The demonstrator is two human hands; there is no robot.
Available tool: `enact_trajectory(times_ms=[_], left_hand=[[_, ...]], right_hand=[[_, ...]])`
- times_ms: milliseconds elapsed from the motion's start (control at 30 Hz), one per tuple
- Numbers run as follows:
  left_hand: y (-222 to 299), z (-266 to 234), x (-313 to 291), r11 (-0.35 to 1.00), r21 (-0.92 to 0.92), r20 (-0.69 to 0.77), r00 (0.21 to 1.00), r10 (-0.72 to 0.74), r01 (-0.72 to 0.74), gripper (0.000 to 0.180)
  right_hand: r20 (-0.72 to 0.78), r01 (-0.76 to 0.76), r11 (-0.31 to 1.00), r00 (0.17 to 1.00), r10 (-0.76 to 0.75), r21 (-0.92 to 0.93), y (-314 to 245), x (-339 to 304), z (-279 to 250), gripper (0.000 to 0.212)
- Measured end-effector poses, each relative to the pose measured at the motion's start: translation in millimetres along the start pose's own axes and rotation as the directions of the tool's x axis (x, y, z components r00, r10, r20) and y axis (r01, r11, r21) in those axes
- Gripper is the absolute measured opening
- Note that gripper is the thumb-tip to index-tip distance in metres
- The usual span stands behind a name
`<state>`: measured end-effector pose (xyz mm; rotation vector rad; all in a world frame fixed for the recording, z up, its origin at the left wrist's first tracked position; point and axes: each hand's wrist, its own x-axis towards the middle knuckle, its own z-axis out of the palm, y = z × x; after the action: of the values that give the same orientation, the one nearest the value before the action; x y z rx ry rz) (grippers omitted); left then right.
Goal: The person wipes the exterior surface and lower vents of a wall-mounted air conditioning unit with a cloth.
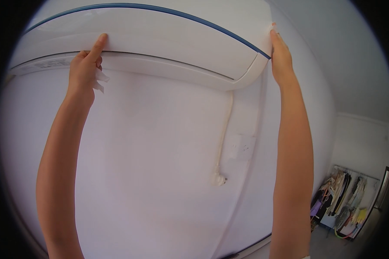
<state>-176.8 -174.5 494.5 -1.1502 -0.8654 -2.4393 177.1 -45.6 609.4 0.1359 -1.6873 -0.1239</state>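
A white wall-mounted air conditioner (160,41) with a blue strip along its front spans the upper part of the view. At its lower front edge, my left hand (84,71) has its thumb up against the front panel and its fingers curled. A crumpled white tissue (100,80) sticks out from those fingers. My right hand (282,58) lies against the unit's right end, its fingers stretched upward along the side. A small pale and orange patch shows by the right fingertips; I cannot make out what it is.
Below the unit hangs a white power cord with an unplugged plug (219,178), beside a wall socket (245,147). A pale conduit (242,185) runs down the wall. Far right, a rack of hanging clothes (343,200) stands on the floor.
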Motion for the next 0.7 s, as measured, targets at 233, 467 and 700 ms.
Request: enact_trajectory(times_ms=[233, 467, 700], left_hand=[[-1, 2, 1, 1.000, -0.017, -0.001, 1.000, 0.005, -0.005, 0.052], [1, -4, 2, 1.000, -0.025, -0.021, 1.000, -0.009, 0.009, 0.052], [-7, -2, 11, 0.999, 0.032, 0.047, 0.999, -0.014, 0.012, 0.054]], right_hand=[[-0.124, -0.029, 0.995, 0.991, 0.041, 0.096, -7, -39, 26, 0.060], [-0.037, 0.256, 0.872, 0.954, -0.297, -0.417, 6, -72, 23, 0.050], [-0.104, 0.162, 0.923, 0.972, -0.209, -0.348, 8, -14, 13, 0.050]])
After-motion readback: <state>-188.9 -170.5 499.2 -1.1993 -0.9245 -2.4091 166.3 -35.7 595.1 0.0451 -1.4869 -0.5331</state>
